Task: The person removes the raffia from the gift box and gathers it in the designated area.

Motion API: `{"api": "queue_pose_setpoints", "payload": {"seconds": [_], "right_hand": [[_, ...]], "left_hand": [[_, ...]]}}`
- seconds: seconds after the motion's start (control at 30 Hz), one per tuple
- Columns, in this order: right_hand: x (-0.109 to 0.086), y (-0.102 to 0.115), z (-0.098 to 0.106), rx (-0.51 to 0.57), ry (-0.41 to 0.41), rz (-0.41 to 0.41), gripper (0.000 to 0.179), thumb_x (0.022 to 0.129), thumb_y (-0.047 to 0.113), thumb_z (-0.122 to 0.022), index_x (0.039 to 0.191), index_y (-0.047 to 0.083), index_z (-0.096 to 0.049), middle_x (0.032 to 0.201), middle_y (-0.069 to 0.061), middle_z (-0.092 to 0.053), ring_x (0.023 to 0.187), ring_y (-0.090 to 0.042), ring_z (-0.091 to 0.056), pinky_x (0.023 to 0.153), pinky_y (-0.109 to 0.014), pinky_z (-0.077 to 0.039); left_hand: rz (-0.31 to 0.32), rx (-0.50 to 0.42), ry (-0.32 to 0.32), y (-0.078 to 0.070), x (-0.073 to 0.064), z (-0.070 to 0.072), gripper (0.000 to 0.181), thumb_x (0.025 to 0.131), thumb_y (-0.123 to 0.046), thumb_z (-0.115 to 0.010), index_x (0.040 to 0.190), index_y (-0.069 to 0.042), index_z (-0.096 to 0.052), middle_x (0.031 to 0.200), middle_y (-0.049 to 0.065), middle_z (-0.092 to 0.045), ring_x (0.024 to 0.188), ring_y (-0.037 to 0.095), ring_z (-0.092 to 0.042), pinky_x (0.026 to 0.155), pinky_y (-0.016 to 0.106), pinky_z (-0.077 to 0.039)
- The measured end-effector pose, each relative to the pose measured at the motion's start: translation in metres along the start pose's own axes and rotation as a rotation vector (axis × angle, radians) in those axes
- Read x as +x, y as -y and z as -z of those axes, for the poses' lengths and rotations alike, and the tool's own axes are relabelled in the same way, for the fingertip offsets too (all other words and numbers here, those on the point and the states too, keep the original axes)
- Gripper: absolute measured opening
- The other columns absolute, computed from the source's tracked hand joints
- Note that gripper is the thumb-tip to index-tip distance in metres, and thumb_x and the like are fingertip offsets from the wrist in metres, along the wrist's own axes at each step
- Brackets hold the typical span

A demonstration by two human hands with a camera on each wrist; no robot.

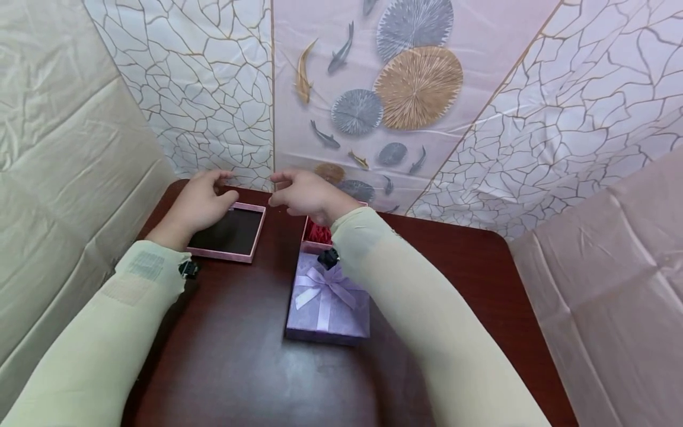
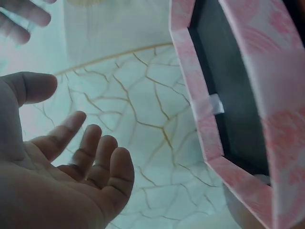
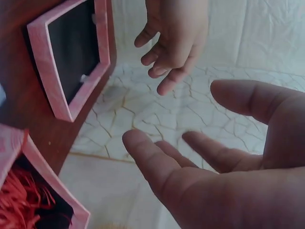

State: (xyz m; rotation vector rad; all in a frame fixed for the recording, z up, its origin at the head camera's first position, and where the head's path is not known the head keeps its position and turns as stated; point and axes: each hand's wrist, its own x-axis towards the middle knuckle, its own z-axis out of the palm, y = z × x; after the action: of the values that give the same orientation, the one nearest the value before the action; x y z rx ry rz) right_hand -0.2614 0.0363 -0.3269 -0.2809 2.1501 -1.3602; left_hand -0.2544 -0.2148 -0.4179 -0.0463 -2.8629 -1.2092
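Note:
My left hand [image 1: 201, 201] hovers over the far side of a pink-rimmed box lid [image 1: 216, 257] that lies with its black inside up. Nothing is in its fingers, which are loosely bent with the thumb apart. To the right, my right hand [image 1: 305, 194] hangs above a pink box [image 1: 318, 247] filled with red shredded paper [image 1: 319, 233], its fingers spread and holding nothing. The right forearm hides part of that box. In the right wrist view both the lid [image 3: 40, 52] and the red paper [image 3: 21, 195] show beside the hands.
A purple gift box [image 1: 328, 320] with a ribbon bow [image 1: 324, 283] sits directly in front of the pink box. Dark wooden table [image 1: 240, 332] lies under everything. Patterned cloth [image 1: 213, 89] hangs behind the table's far edge, with plain cloth at both sides.

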Motion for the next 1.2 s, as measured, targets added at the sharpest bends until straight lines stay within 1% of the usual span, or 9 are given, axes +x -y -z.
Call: {"api": "queue_pose_setpoints", "payload": {"seconds": [0.13,0.27,0.33,0.43,0.57,0.73,0.83,1.0,1.2], "right_hand": [[-0.005,-0.004,0.011,-0.070,-0.018,0.033,0.058,0.105,0.008,-0.074,0.160,0.009,-0.059,0.161,-0.017,-0.059,0.145,-0.034,-0.063,0.120,-0.056,-0.056],[-0.008,-0.014,0.022,-0.189,-0.057,0.057,0.053,0.103,0.013,-0.077,0.154,0.011,-0.064,0.156,-0.015,-0.064,0.143,-0.031,-0.064,0.119,-0.050,-0.056],[-0.009,-0.019,0.027,-0.245,-0.073,0.063,0.050,0.102,0.016,-0.079,0.150,0.012,-0.067,0.152,-0.013,-0.066,0.142,-0.029,-0.064,0.118,-0.047,-0.057],[-0.010,-0.026,0.033,-0.310,-0.078,0.072,0.047,0.101,0.019,-0.080,0.146,0.013,-0.070,0.148,-0.012,-0.069,0.140,-0.028,-0.065,0.116,-0.044,-0.057],[-0.010,-0.032,0.040,-0.371,-0.071,0.079,0.047,0.100,0.021,-0.081,0.145,0.012,-0.071,0.147,-0.012,-0.070,0.141,-0.027,-0.065,0.117,-0.044,-0.057],[-0.011,-0.036,0.046,-0.420,-0.075,0.078,0.051,0.098,0.022,-0.083,0.146,0.010,-0.070,0.150,-0.015,-0.069,0.145,-0.030,-0.062,0.121,-0.046,-0.054],[-0.011,-0.040,0.050,-0.440,-0.072,0.074,0.053,0.097,0.023,-0.085,0.146,0.009,-0.070,0.151,-0.015,-0.069,0.147,-0.032,-0.061,0.123,-0.047,-0.052],[-0.010,-0.047,0.058,-0.483,-0.050,0.068,0.055,0.095,0.024,-0.088,0.146,0.011,-0.070,0.152,-0.015,-0.070,0.149,-0.034,-0.060,0.125,-0.048,-0.050],[-0.008,-0.054,0.069,-0.566,0.001,0.070,0.059,0.094,0.024,-0.090,0.148,0.012,-0.069,0.155,-0.017,-0.069,0.149,-0.032,-0.060,0.129,-0.049,-0.045]], "left_hand": [[-0.082,0.041,-0.003,-0.014,-0.001,-0.007,0.060,0.109,-0.041,-0.064,0.161,-0.012,-0.058,0.159,0.023,-0.052,0.148,0.045,-0.051,0.123,0.067,-0.043],[-0.185,0.081,0.026,-0.025,0.000,-0.017,0.061,0.110,-0.046,-0.067,0.162,-0.017,-0.058,0.162,0.019,-0.051,0.154,0.046,-0.046,0.125,0.070,-0.041],[-0.235,0.101,0.041,-0.029,0.000,-0.023,0.061,0.110,-0.047,-0.068,0.162,-0.017,-0.058,0.163,0.017,-0.052,0.155,0.046,-0.045,0.125,0.070,-0.041],[-0.285,0.123,0.074,-0.035,0.001,-0.031,0.065,0.110,-0.050,-0.068,0.163,-0.016,-0.056,0.165,0.016,-0.051,0.156,0.046,-0.045,0.126,0.070,-0.041],[-0.315,0.151,0.130,-0.042,0.003,-0.043,0.072,0.110,-0.056,-0.066,0.166,-0.014,-0.052,0.175,0.018,-0.043,0.162,0.047,-0.041,0.131,0.069,-0.038],[-0.356,0.202,0.186,-0.050,0.007,-0.057,0.082,0.109,-0.063,-0.064,0.170,-0.011,-0.047,0.183,0.023,-0.030,0.170,0.051,-0.026,0.136,0.071,-0.027],[-0.375,0.256,0.198,-0.052,0.010,-0.065,0.089,0.108,-0.070,-0.060,0.173,-0.012,-0.043,0.185,0.024,-0.027,0.172,0.053,-0.019,0.138,0.071,-0.021],[-0.414,0.306,0.201,-0.052,0.013,-0.077,0.096,0.108,-0.076,-0.054,0.176,-0.011,-0.038,0.185,0.025,-0.024,0.173,0.051,-0.017,0.140,0.068,-0.017],[-0.445,0.301,0.228,-0.056,0.010,-0.089,0.095,0.108,-0.069,-0.059,0.177,-0.008,-0.035,0.185,0.026,-0.025,0.173,0.052,-0.017,0.140,0.068,-0.015]]}}
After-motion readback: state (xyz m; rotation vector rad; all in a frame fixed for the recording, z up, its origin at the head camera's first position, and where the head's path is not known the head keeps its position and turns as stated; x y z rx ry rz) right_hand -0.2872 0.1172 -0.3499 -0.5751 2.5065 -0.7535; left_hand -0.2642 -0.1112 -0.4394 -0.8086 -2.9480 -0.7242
